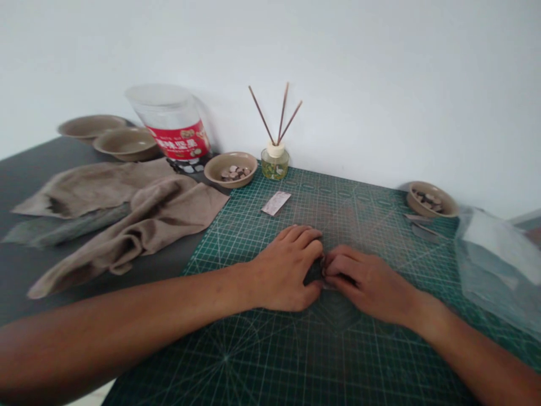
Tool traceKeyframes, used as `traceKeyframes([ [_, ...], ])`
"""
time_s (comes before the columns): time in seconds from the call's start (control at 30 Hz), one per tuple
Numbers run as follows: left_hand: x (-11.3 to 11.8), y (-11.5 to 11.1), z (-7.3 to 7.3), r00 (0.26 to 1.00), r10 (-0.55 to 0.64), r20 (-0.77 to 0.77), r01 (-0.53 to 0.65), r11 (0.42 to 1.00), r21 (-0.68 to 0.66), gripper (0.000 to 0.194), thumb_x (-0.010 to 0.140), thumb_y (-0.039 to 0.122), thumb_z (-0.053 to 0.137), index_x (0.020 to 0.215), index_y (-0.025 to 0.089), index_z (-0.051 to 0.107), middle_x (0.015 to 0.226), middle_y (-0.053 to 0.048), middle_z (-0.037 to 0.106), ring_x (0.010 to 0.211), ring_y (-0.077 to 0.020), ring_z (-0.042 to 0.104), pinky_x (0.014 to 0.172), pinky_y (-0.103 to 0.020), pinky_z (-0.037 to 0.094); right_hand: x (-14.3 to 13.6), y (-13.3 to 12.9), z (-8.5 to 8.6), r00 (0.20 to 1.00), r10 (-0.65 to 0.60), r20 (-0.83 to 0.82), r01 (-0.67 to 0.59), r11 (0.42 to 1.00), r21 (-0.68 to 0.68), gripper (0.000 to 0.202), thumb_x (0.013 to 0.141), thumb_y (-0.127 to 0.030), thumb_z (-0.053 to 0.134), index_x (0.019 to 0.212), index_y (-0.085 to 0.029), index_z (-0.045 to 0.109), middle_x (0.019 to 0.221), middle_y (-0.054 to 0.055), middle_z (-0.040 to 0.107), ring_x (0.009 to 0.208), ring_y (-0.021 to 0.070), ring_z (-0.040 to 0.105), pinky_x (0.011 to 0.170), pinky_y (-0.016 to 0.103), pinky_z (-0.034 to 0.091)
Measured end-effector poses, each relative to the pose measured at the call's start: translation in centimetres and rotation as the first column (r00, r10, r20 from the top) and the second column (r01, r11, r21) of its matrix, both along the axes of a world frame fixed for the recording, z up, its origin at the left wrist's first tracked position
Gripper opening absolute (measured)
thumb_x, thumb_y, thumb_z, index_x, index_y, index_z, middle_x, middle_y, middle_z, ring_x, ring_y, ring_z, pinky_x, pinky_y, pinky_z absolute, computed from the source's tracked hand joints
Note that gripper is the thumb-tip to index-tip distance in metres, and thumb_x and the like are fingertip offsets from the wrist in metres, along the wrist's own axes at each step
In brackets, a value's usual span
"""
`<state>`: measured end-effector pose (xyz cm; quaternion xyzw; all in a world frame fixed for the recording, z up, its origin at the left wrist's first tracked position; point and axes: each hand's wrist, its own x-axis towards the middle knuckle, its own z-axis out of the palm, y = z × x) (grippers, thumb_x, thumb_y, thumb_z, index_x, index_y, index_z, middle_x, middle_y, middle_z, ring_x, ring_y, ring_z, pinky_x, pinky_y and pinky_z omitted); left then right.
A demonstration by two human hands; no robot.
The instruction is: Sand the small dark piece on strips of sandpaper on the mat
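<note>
My left hand (289, 269) rests over the green cutting mat (262, 344), its fingers curled round a small dark piece (313, 273). Against the right end of that piece, my right hand (361, 277) has its thumb and fingers pinched together. What lies between those fingertips is too small and too covered to name. A bit of something pale shows under them. Beyond my left hand, a small pale rectangular piece (276, 203) lies flat on the mat.
Brown cloths (169, 217) lie at the left, before a clear jar with a red label (180, 135) and two bowls (127, 144). Bowls of small pieces (215, 169) (450, 208) flank a reed diffuser (274, 162). A plastic bag (499, 265) is at the right.
</note>
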<state>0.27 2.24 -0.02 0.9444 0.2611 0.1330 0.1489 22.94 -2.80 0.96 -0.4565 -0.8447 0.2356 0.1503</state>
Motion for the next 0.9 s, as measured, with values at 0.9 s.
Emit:
traceKeyframes([
  [0.9,0.09,-0.12,-0.12,1.0,0.001,0.001,-0.001,1.0,0.009,0.037,0.079,0.036,0.066,0.11,0.017,0.057,0.144,-0.014,0.05,0.138,-0.0339,0.041,0.119,-0.051,0.031,0.15,0.11,0.2,0.999,0.009,0.044,-0.01,1.0,0.015,0.01,0.1,-0.022,0.052,0.094,-0.022,0.06,0.101,0.004,0.064,0.088,0.0184,0.063,0.079,0.034,0.05],
])
